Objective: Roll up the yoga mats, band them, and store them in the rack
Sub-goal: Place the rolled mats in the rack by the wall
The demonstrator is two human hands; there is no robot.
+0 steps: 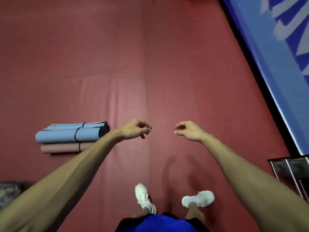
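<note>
A pinkish-red yoga mat (100,101) lies flat on the red floor, stretching away from my feet. My left hand (136,129) and my right hand (188,131) hang in the air above its near part, fingers loosely curled, holding nothing. To the left, rolled blue mats (66,135) with dark bands lie stacked on the floor, and a rolled pink mat (61,148) with a band lies beside them, partly behind my left forearm. A metal rack (292,171) shows at the right edge.
A blue wall banner (275,56) runs along the right side above a black base strip. My white shoes (143,197) stand at the mat's near end. A patterned cloth (8,191) sits at the lower left edge.
</note>
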